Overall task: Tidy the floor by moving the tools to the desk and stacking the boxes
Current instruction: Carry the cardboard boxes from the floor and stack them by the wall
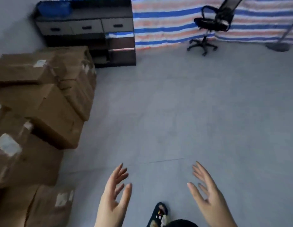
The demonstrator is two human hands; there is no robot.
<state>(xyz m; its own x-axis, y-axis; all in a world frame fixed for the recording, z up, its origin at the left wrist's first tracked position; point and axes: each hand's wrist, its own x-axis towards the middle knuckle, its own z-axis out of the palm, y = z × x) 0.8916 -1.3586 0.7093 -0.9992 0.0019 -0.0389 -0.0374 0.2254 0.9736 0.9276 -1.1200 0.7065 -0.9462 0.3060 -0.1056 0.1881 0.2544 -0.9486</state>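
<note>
Both hands empty above the grey tiled floor (175,104).
The left hand (114,194) and right hand (208,192) hold spread, straight fingers, palms facing; brown cardboard boxes (44,112) sit stacked at left.

Both hands raised in front of the body, fingers spread, holding nothing

The left hand (114,196) rises from the lower edge with its palm turned inward toward the other hand, fingers straight and fanned apart, thumb standing out to the right. The right hand (208,194) mirrors it, palm facing inward, fingers loosely spread and pointing up and forward, thumb reaching to the left. The two hands are well apart, at about the same height, with bare forearms running down out of view
</note>
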